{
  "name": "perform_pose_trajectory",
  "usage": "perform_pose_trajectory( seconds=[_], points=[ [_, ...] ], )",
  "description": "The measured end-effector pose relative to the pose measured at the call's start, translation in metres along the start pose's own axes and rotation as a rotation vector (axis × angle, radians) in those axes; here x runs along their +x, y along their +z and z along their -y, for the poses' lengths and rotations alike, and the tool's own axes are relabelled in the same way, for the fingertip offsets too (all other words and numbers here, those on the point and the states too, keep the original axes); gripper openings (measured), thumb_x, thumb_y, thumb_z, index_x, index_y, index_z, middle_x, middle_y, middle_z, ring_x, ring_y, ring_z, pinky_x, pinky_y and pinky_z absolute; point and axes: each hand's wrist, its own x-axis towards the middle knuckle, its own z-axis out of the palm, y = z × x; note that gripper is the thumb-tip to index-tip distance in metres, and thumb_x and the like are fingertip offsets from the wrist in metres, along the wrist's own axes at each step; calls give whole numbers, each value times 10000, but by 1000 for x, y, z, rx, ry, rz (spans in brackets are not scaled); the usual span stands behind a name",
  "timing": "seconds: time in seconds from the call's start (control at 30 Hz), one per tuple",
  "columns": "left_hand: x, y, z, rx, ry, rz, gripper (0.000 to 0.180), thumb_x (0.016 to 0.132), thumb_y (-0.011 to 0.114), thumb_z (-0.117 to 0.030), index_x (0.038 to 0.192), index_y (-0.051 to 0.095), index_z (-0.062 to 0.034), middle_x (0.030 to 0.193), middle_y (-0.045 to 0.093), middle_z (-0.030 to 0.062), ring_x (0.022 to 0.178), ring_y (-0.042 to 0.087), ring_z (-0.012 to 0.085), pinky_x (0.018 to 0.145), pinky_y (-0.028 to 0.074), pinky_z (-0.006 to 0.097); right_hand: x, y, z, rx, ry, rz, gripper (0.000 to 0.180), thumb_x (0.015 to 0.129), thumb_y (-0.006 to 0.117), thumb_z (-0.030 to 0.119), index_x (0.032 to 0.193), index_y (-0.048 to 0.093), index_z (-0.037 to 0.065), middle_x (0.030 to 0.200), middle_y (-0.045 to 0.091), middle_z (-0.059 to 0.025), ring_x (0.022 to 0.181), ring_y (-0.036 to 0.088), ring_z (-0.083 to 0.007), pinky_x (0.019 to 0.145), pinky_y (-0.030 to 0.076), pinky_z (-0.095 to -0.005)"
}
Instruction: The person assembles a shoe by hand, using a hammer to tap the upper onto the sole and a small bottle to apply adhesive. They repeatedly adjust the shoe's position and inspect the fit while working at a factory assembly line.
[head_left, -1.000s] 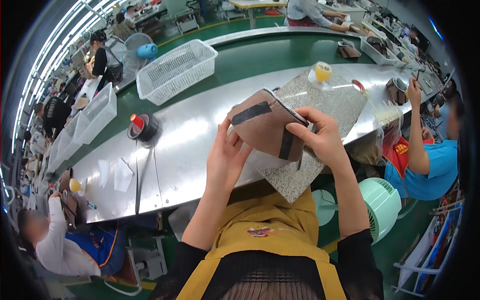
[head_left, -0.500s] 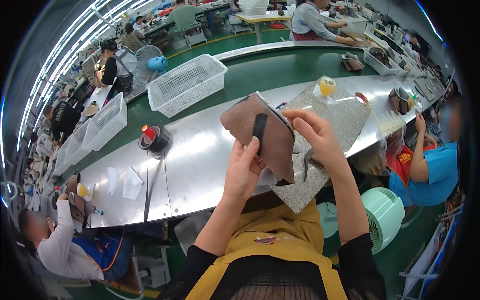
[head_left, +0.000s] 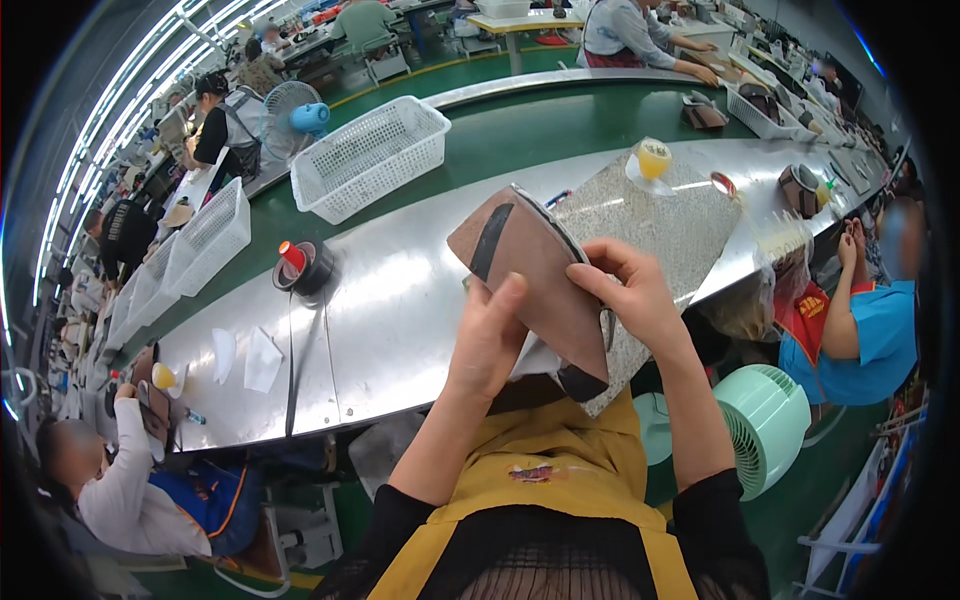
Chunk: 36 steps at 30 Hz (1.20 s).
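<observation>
A folded brown leather shoe upper is held between my two hands above the near edge of the metal table. A black strip lies across its upper left part, and a black patch shows at its lower end. My left hand grips the left edge, thumb on the face and fingers behind. On the right edge, my right hand pinches the leather with thumb and forefinger. A thin dark object shows just below my right hand, mostly hidden, so I cannot tell what it is.
A speckled stone slab bears a cup of yellow glue. To the left stand a black tape roll with a red-topped bottle, and white paper pieces. Beyond is a white basket. A green fan and co-workers flank me.
The shoe upper has turned, its black strip now farther left and its black lower patch in sight. My right hand has moved down its edge; my left thumb has left the strip.
</observation>
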Motion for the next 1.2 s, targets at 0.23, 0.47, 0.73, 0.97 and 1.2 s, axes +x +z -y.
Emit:
perform_pose_trajectory(
  seconds=[0.23, 0.47, 0.73, 0.97, 1.2],
  points=[
    [0, 3, 3, 139, 28, -62, 564, 872, 634, -101, 1345, 331, -43, 1246, 493, 95, 1153, 496, 190, 981, 417, 333, -2, 1, -6, 235, 71, 21, 223, 901, 628, 142, 1067, 613, -7, 906, 647, -26, 846, 587, -72, 743, 464, -206],
    [5, -1, 7, 62, -14, -72, 508, 878, 616, -94, 1318, 368, -34, 1219, 516, 103, 1125, 517, 193, 962, 436, 337, -2, -3, -16, 380, 127, 47, 260, 955, 541, 170, 1131, 597, -12, 903, 637, -22, 842, 591, -70, 747, 471, -210],
    [7, -4, 12, 51, -41, -95, 491, 874, 611, -80, 1307, 386, -30, 1207, 532, 102, 1107, 535, 192, 950, 447, 335, -5, -4, -24, 368, 107, 52, 255, 954, 544, 161, 1134, 607, -9, 936, 642, -24, 848, 597, -69, 742, 484, -211],
    [4, -3, 17, 53, -28, -110, 489, 866, 615, -71, 1301, 396, -24, 1204, 539, 95, 1102, 539, 187, 946, 448, 330, -9, -5, -27, 365, 171, 28, 219, 919, 605, 132, 1084, 635, -9, 952, 650, -21, 851, 600, -67, 729, 492, -212],
    [10, -5, 13, 74, 92, -76, 464, 876, 618, -94, 1302, 443, -37, 1221, 561, 77, 1132, 535, 189, 990, 411, 330, -7, 6, -19, -277, -268, -169, 146, 855, 638, 53, 999, 654, 34, 878, 672, -75, 801, 633, -156, 735, 479, -268]
  ],
)
